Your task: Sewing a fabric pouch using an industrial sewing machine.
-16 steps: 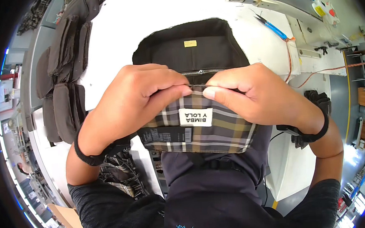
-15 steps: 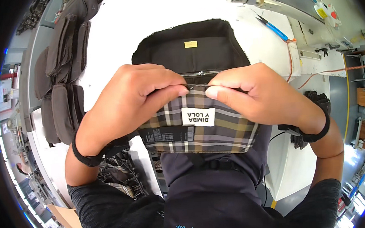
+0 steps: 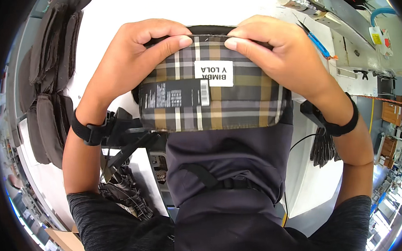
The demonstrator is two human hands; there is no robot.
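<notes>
A plaid fabric lining (image 3: 250, 102) in grey, tan and white lies at the table's near edge, over my lap. A white label (image 3: 214, 73) and a black care label (image 3: 174, 96) are on it. My left hand (image 3: 146, 60) pinches the lining's far edge between thumb and fingers, left of the middle. The same edge is pinched by my right hand (image 3: 279, 51), a short gap away. Behind that edge shows a strip of dark fabric (image 3: 211, 30); the rest of it is hidden.
Stacks of dark padded pieces (image 3: 51, 52) stand at the left. Far right are a sewing machine (image 3: 327, 9) and blue thread snips (image 3: 314, 39) on a cord. More fabric pieces (image 3: 126, 190) hang at lower left, and a dark bundle (image 3: 323, 148) at right.
Both hands have moved away from my body with the plaid lining's edge, still pinching it. The lining now covers most of the dark panel, and the zip is out of sight.
</notes>
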